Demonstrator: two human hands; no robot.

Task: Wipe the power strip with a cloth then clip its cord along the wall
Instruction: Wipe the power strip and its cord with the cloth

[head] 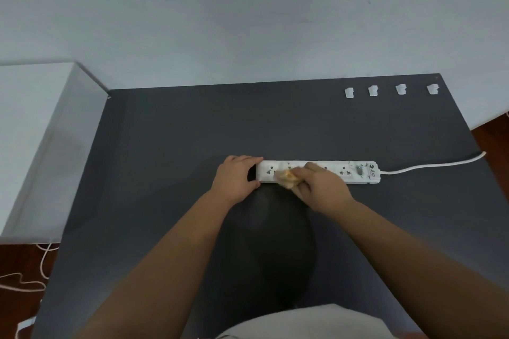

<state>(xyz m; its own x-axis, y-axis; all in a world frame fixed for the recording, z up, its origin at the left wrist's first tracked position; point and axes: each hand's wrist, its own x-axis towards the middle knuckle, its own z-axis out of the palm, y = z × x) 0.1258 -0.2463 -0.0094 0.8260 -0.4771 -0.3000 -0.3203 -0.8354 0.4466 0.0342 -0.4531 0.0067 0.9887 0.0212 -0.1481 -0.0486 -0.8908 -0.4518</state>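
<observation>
A white power strip (349,172) lies flat on the dark grey table (176,140), its long side running left to right. My left hand (237,177) grips its left end. My right hand (319,187) presses a small tan cloth (286,176) onto the strip's left-middle sockets. The white cord (429,165) leaves the strip's right end and runs off the table's right edge. Several white cord clips (349,92) sit in a row near the table's far right edge, by the pale wall (248,22).
A white cabinet (35,124) stands against the table's left side. Loose white cable (27,281) lies on the brown floor at the lower left. Brown floor also shows past the table's right edge (493,135).
</observation>
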